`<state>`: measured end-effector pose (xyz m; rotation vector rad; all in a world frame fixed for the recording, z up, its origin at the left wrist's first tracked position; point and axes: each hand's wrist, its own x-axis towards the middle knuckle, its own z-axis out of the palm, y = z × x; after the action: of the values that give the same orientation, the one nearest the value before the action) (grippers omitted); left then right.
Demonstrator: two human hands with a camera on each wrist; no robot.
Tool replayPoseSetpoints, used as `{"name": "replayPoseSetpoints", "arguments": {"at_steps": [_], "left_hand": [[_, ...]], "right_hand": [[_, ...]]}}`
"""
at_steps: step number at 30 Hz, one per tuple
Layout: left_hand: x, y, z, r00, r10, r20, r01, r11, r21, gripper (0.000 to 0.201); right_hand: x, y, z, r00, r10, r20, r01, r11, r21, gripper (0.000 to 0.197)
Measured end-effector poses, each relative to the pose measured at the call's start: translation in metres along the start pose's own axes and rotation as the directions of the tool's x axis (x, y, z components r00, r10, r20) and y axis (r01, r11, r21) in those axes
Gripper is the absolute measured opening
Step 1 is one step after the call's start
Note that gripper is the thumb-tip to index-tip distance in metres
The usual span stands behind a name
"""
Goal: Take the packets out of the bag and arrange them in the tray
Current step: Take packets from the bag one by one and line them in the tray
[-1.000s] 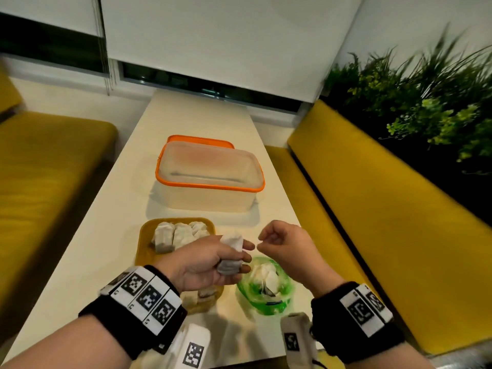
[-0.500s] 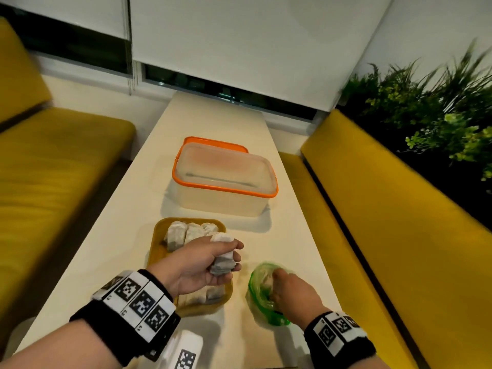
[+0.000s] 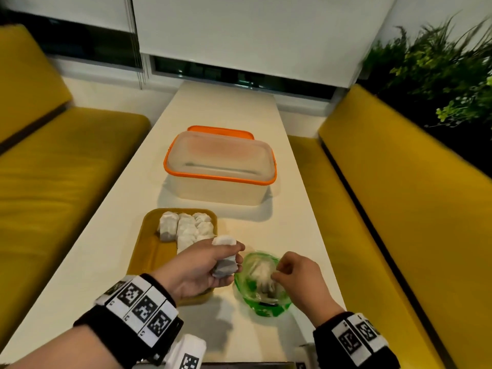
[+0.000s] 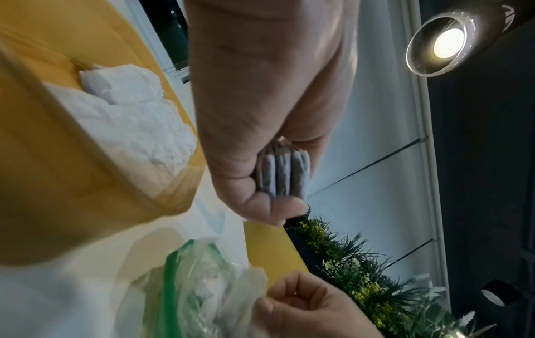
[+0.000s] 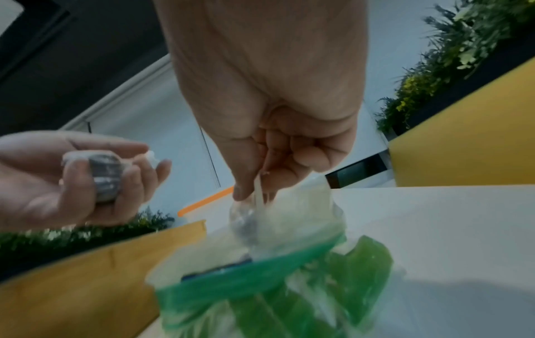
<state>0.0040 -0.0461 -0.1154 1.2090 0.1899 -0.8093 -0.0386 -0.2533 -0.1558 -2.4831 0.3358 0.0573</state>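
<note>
A yellow tray [image 3: 149,251] lies on the white table and holds several white packets [image 3: 186,227] in its far half. My left hand [image 3: 213,265] hovers over the tray's right edge and grips a small stack of packets [image 3: 225,262], whose grey edges show in the left wrist view as the held packets [image 4: 285,176]. Right of the tray sits the green-and-clear bag [image 3: 262,286], its mouth open. My right hand [image 3: 277,272] is over the bag's mouth and pinches a white packet [image 5: 260,217] half out of the bag [image 5: 260,285].
A clear box with an orange rim [image 3: 221,169] stands farther along the table, an orange lid behind it. Yellow benches [image 3: 66,169] run along both sides. Plants [image 3: 439,70] fill the far right. The table's right edge is close to the bag.
My right hand went down into the bag and has now come up pinching a packet at its mouth. The left hand kept its stack near the tray's right edge.
</note>
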Motion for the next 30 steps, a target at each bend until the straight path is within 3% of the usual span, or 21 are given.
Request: {"name": "replayPoseSetpoints", "arguments": {"at_steps": [6,10,12,16,19,21,23,26,30], "left_hand": [[0.005,-0.010,0.013,0.998,-0.024,-0.064,0.023,1.000,-0.005,0.019],[0.006,-0.011,0.022,0.995,-0.013,-0.100,0.015,1.000,0.018,0.022],[0.005,-0.011,0.027,0.994,-0.009,-0.112,0.012,0.999,0.029,0.025],[0.004,-0.009,0.037,0.998,-0.047,-0.046,0.049,0.998,0.046,0.046],[-0.002,-0.008,0.038,0.970,-0.159,0.182,0.151,0.987,0.055,0.068],[-0.010,-0.006,0.033,0.943,-0.147,0.297,0.146,0.989,0.027,0.061],[-0.018,-0.003,0.024,0.935,-0.083,0.345,0.084,0.996,0.011,0.036],[-0.025,0.002,0.007,0.944,-0.059,0.324,0.049,0.998,0.037,0.018],[-0.034,0.007,-0.020,0.986,-0.002,0.166,0.005,1.000,-0.016,0.019]], "right_hand": [[0.005,0.009,-0.018,1.000,0.009,-0.002,-0.008,0.950,0.312,0.017],[0.000,0.001,-0.040,0.995,-0.021,0.094,-0.042,0.779,0.625,0.022],[-0.005,-0.008,-0.054,0.983,-0.090,0.161,-0.046,0.726,0.686,0.021],[-0.016,-0.034,-0.077,0.891,-0.308,0.333,0.006,0.743,0.669,0.019],[-0.016,-0.053,-0.077,0.849,-0.383,0.363,0.155,0.838,0.523,0.022],[-0.012,-0.065,-0.072,0.855,-0.420,0.305,0.295,0.876,0.382,0.025],[-0.009,-0.080,-0.066,0.839,-0.467,0.278,0.386,0.872,0.301,0.024],[-0.006,-0.103,-0.054,0.793,-0.530,0.298,0.467,0.845,0.260,0.023],[0.001,-0.131,-0.030,0.780,-0.537,0.320,0.489,0.843,0.222,0.022]]}}
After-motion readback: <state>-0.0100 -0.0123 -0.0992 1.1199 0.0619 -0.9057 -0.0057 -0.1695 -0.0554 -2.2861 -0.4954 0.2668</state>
